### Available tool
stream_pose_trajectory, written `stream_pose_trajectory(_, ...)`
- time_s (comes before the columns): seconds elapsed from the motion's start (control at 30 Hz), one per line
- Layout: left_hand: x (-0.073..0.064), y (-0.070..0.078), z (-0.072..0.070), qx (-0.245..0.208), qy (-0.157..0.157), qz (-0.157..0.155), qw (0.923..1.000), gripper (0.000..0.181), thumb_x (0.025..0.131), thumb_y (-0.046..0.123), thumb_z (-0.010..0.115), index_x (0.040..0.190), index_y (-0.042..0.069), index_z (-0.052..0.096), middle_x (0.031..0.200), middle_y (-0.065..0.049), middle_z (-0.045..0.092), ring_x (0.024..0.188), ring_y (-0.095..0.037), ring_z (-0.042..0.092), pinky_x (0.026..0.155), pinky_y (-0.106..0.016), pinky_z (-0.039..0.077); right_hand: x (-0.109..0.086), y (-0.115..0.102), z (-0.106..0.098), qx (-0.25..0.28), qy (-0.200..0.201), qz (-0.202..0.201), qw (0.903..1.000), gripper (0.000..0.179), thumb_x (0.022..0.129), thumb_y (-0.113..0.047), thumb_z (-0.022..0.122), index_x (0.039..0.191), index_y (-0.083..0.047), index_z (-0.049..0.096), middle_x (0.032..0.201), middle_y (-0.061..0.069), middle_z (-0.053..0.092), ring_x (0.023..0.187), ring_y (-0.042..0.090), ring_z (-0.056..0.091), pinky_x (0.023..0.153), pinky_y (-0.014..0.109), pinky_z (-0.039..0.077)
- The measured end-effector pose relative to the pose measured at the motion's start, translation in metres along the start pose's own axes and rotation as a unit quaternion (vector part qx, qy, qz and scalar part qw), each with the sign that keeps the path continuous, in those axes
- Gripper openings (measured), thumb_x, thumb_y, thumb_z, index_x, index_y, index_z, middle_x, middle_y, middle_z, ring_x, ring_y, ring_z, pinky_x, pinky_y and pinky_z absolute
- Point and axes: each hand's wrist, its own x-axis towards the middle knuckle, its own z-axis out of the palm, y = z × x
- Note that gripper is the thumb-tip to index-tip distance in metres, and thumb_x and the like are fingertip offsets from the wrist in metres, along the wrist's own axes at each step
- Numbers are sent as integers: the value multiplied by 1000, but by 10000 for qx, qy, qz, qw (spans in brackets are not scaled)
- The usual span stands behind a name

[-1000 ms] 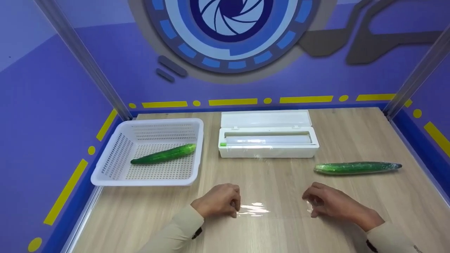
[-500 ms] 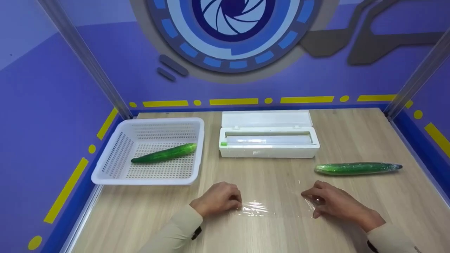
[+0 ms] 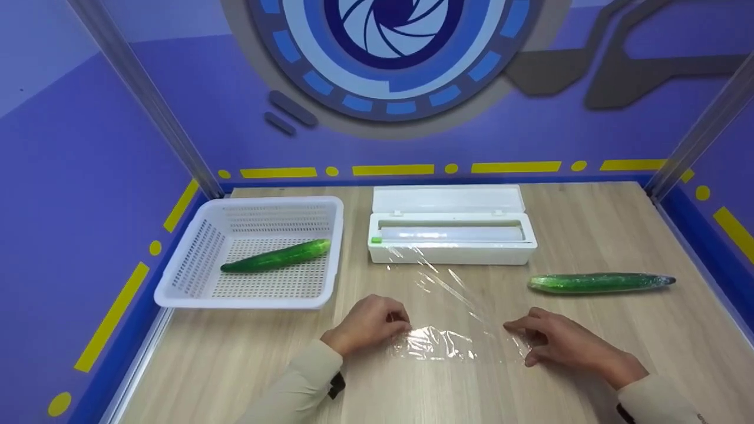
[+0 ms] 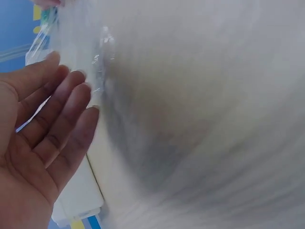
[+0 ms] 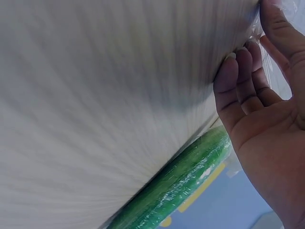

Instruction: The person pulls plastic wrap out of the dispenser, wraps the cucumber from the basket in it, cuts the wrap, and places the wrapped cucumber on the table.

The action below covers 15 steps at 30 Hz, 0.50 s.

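Note:
A sheet of clear plastic wrap (image 3: 439, 343) runs from the white dispenser box (image 3: 450, 254) toward the front of the table. It is wrinkled and shiny near my left hand (image 3: 371, 324), whose fingertips lie at the film's left side. In the left wrist view, the left hand (image 4: 52, 129) has loosely bent fingers, and no film shows between them. My right hand (image 3: 568, 344) holds the film's right front corner, index finger and thumb spread apart with film at both tips. The right wrist view shows film by the thumb of the right hand (image 5: 267, 119); the exact grip is partly cut off.
A white basket (image 3: 247, 304) at the left holds a cucumber (image 3: 277, 257). Another cucumber (image 3: 601, 282), wrapped in film, lies on the wooden table (image 3: 447, 394) beyond the right hand. The box's lid (image 3: 447, 199) is raised, showing the roll (image 3: 453, 234). Purple panels (image 3: 330, 150) enclose the back and sides.
My left hand has moved slightly away from me and to the right, its pinch loosened. The film has wrinkled, with diagonal creases toward the box. The right hand has barely moved.

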Motion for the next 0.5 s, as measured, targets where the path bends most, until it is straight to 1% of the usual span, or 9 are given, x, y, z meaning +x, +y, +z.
stream_pose_trajectory(0.07,3,1,-3,-41,566,-33,9984,7,95,19,82,95,12,81,87,8,74,77,-1,62,74,-22,53,0,0,-1,0,-50,30,10000,58,82,-31,92,134,-10,74,89,-8,51,81,7,49,68,24,41)
stream_pose_trajectory(0.13,8,2,-6,-51,1293,-113,9915,11,96,20,81,100,10,80,91,4,75,79,-6,65,73,-25,55,1,0,-2,8,-85,50,10000,58,83,-31,91,134,-10,74,89,-9,52,81,7,49,68,24,41)
stream_pose_trajectory(0.17,11,2,-7,-39,1685,-168,9856,14,96,20,81,103,9,79,94,2,75,81,-10,67,73,-26,55,1,0,-3,9,-91,44,9999,58,83,-32,91,134,-10,74,89,-9,52,81,7,49,68,24,41)
stream_pose_trajectory(0.23,19,2,-10,56,2407,-333,9700,22,96,23,81,110,7,77,101,-2,73,86,-17,69,75,-30,56,2,0,-3,28,-88,8,10000,59,83,-33,91,133,-8,74,89,-9,52,80,7,49,67,24,41)
stream_pose_trajectory(0.3,27,1,-12,243,2962,-508,9535,34,95,29,82,119,6,74,108,-5,71,95,-23,69,78,-34,57,2,0,-3,54,-96,-23,9999,59,83,-33,91,133,-8,73,90,-8,52,81,7,49,67,24,41)
stream_pose_trajectory(0.37,34,-1,-13,443,3329,-704,9393,45,94,34,83,127,6,71,118,-8,67,105,-27,67,82,-37,56,3,0,-3,99,-120,17,9999,59,83,-33,91,133,-8,73,90,-8,53,81,7,49,67,24,41)
stream_pose_trajectory(0.4,38,-2,-13,503,3436,-805,9343,51,93,36,83,132,6,69,123,-9,65,111,-28,65,84,-39,56,3,0,-3,124,-136,51,9998,59,83,-33,91,134,-8,73,90,-7,53,81,7,49,67,24,42)
stream_pose_trajectory(0.43,41,-3,-14,532,3511,-899,9305,56,93,37,83,136,6,66,128,-10,63,116,-29,63,86,-41,56,3,0,-2,141,-152,98,9997,59,82,-33,91,134,-9,74,90,-7,53,81,7,49,68,24,42)
stream_pose_trajectory(0.5,46,-5,-15,473,3575,-1087,9264,66,93,40,83,145,6,61,137,-13,60,124,-31,60,91,-44,55,3,-1,-2,180,-189,198,9995,59,83,-32,91,135,-11,73,91,-7,54,82,7,50,68,24,43)
